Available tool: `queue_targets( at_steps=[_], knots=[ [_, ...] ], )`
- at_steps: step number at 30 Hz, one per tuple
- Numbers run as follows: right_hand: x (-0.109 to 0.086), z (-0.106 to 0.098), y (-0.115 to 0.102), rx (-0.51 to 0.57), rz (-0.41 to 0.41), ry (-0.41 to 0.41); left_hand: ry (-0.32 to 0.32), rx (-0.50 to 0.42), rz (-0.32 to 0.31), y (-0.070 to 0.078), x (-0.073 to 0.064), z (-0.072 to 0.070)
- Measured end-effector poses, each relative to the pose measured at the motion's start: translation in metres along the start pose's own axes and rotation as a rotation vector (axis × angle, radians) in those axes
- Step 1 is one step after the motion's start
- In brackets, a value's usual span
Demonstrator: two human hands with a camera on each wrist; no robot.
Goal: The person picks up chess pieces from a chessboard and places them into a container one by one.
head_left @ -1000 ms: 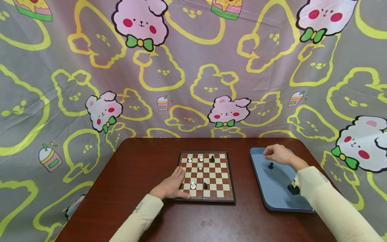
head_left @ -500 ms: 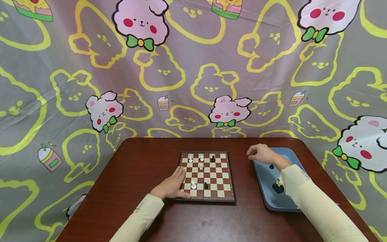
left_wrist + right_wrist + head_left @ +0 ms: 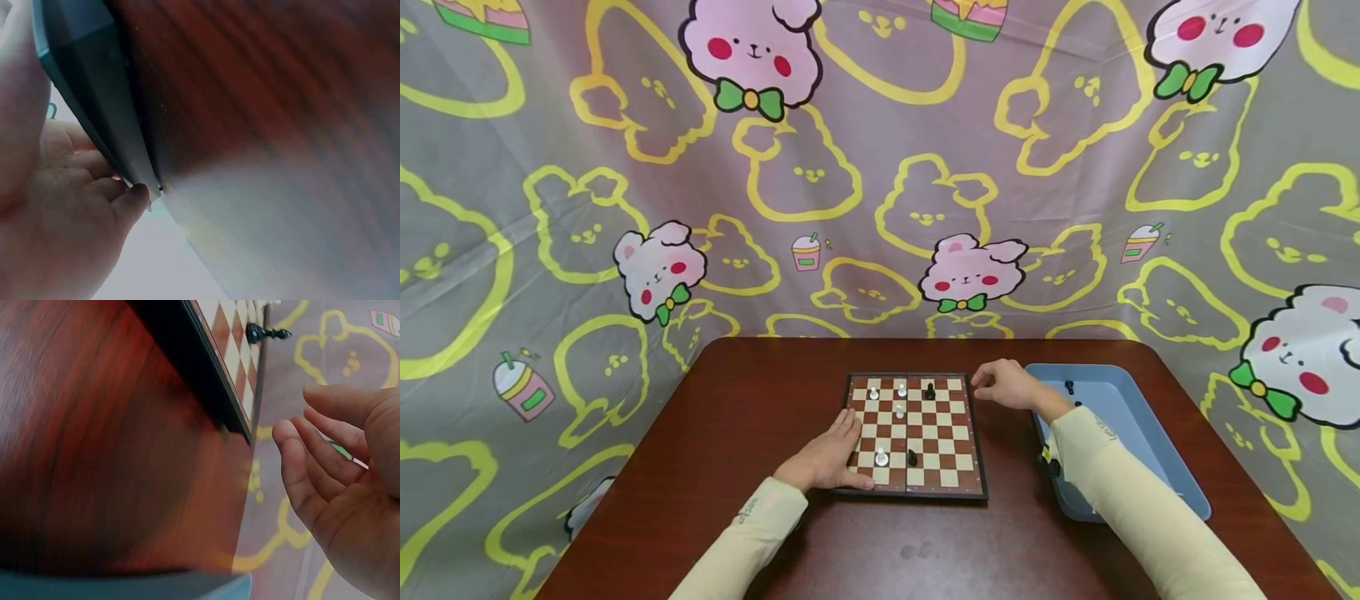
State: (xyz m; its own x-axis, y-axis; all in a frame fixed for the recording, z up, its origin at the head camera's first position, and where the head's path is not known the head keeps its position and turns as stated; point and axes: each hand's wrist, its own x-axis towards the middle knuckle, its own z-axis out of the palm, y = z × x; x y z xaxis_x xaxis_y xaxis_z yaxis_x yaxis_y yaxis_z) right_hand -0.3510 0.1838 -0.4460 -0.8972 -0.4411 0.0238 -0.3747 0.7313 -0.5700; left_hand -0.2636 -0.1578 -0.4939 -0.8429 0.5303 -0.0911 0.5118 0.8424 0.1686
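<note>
A brown-and-cream chessboard with a dark rim lies at the middle of the table. My left hand rests along its left edge, fingers straight, thumb at the front left corner. In the left wrist view its fingers touch the side of the board. My right hand hovers by the back right corner, fingers loosely bent; in the right wrist view nothing shows between them. Several white chess pieces, one a white pawn, stand on the left half. A black chess piece stands near the back, another near the front.
A blue tray stands right of the board, partly under my right forearm. Inside it are a black chess piece and another dark piece half hidden by the sleeve. A patterned curtain hangs behind the dark wooden table.
My right hand has moved left, from above the tray to beside the board's back right corner. My left hand stays on the board, and the pieces have not moved.
</note>
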Motion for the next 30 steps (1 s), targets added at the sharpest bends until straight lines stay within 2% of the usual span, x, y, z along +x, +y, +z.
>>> queue_targets(
  at_steps=[15,22,30],
  knots=[
    [0.025,0.032,-0.015,0.050,-0.042,-0.023,-0.007,0.016,-0.024,-0.002,0.001,0.003],
    [0.037,0.040,-0.016,0.049,-0.007,-0.032,0.015,0.008,-0.004,-0.003,0.002,0.004],
    [0.047,0.050,-0.019,0.054,-0.045,-0.039,0.017,0.006,0.001,-0.004,0.001,0.004]
  ],
)
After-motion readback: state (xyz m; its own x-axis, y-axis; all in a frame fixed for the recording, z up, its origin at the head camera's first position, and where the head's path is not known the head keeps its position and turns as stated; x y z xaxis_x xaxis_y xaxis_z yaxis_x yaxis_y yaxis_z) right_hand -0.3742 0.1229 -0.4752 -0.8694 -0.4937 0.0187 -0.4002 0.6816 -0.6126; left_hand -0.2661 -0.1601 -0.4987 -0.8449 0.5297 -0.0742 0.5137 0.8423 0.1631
